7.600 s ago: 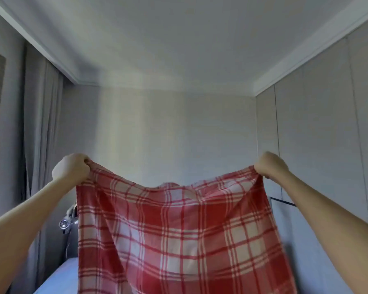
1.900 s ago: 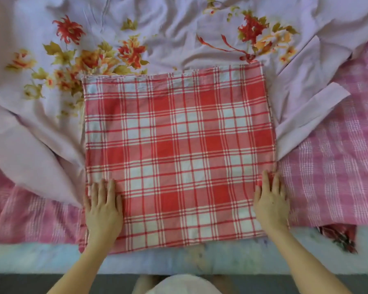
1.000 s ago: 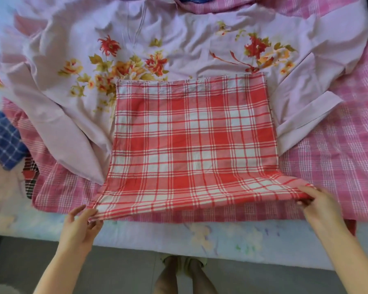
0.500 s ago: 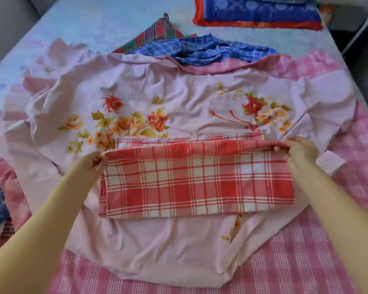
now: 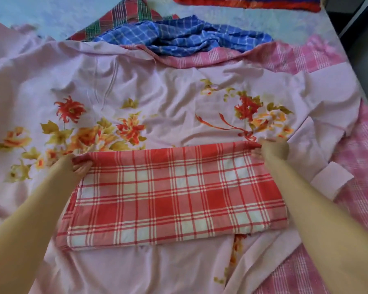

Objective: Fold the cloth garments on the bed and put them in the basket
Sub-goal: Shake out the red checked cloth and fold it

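A red and white plaid cloth (image 5: 174,196) lies folded in half as a wide rectangle on top of a pale pink floral garment (image 5: 157,102). My left hand (image 5: 72,166) pinches the cloth's far left corner. At the far right corner my right hand (image 5: 272,149) pinches the edge the same way. Both forearms run along the cloth's short sides. No basket is in view.
A crumpled blue checked cloth (image 5: 187,37) and a red-green plaid cloth (image 5: 123,15) lie at the far side. A pink checked cloth (image 5: 361,158) spreads on the right. A red-edged blue folded blanket (image 5: 253,2) sits at the top. The bed's right edge (image 5: 348,49) drops to dark floor.
The cloth was held up, laid flat and smoothed; then both hands lifted its near edge and carried it to the far edge, halving it. The hands now hold the far corners down.
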A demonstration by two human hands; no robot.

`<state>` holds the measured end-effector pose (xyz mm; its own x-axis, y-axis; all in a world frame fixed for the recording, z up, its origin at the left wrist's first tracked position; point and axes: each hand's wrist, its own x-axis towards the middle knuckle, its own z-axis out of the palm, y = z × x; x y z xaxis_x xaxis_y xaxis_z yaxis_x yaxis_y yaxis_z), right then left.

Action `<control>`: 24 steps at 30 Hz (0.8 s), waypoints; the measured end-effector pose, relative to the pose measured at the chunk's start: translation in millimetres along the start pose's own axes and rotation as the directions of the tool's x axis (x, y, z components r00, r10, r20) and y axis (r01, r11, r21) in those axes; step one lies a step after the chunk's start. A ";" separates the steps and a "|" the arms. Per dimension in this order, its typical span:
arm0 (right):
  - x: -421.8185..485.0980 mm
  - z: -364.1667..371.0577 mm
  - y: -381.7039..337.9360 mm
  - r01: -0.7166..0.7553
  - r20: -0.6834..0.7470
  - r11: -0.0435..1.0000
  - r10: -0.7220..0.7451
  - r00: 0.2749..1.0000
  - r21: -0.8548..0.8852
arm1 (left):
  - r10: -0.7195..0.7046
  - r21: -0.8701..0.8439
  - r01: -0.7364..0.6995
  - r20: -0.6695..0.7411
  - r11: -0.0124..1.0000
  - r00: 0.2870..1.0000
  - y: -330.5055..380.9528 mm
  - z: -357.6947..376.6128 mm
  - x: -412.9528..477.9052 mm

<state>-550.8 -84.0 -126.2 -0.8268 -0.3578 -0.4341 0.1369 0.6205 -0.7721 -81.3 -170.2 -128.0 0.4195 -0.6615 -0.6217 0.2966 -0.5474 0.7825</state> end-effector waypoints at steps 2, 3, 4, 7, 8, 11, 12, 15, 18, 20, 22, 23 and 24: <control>-28.7 -1.7 4.4 0.290 0.013 0.885 -0.306 0.952 -0.364 | 0.047 0.308 -0.013 -0.104 0.951 0.993 -0.9 4.7 -3.0; -43.2 -1.5 9.9 0.435 0.044 0.768 -0.471 0.881 -0.471 | 0.229 0.528 -0.137 -0.113 0.838 0.967 -6.1 9.7 -13.5; -56.3 -1.5 17.8 0.576 0.087 0.618 -0.638 0.765 -0.535 | 0.464 0.695 -0.321 -0.021 0.644 0.886 -16.5 14.9 -27.6; -81.9 -1.1 64.4 0.766 0.318 0.210 -0.819 0.477 -0.608 | 0.573 0.612 -0.791 0.652 -0.012 0.496 -69.9 33.5 -93.9; -85.9 -3.1 86.0 0.760 0.393 0.130 -0.793 0.465 -0.637 | 0.471 0.508 -0.848 0.792 -0.154 0.389 -89.3 43.1 -117.8; -83.9 -29.2 140.9 0.633 0.413 0.092 -0.684 0.602 -0.769 | 0.154 0.327 -0.888 0.944 -0.324 0.292 -163.1 50.4 -154.6; -84.3 -40.1 150.8 0.557 0.344 0.129 -0.667 0.661 -0.820 | 0.085 0.298 -0.891 0.954 -0.343 0.287 -180.5 49.8 -163.5; -89.3 -67.4 167.0 0.359 0.123 0.321 -0.572 0.811 -0.876 | -0.001 0.312 -0.876 0.942 -0.367 0.336 -216.6 43.7 -174.3; -103.3 -81.1 166.9 0.229 -0.042 0.537 -0.444 0.895 -0.812 | -0.025 0.356 -0.856 0.919 -0.376 0.393 -218.2 44.2 -169.8; -109.6 -88.7 168.1 0.200 -0.089 0.577 -0.433 0.897 -0.792 | -0.037 0.338 -0.863 0.925 -0.377 0.378 -219.8 44.9 -170.2; -115.3 -94.8 168.4 0.184 -0.122 0.579 -0.449 0.885 -0.794 | -0.033 0.341 -0.857 0.924 -0.386 0.382 -219.2 44.6 -169.6; -119.5 -97.6 165.8 0.180 -0.146 0.589 -0.463 0.874 -0.788 | -0.030 0.341 -0.853 0.923 -0.394 0.383 -220.0 44.7 -169.1; -124.9 -98.6 159.6 0.164 -0.180 0.643 -0.435 0.882 -0.748 | -0.032 0.343 -0.849 0.922 -0.401 0.387 -220.2 45.6 -169.1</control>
<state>-479.5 128.5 -149.4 -0.8874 -0.4595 0.0365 -0.4557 0.8625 -0.2203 -256.7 38.8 -196.7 -0.6379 -0.7109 -0.2961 -0.7693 0.6059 0.2024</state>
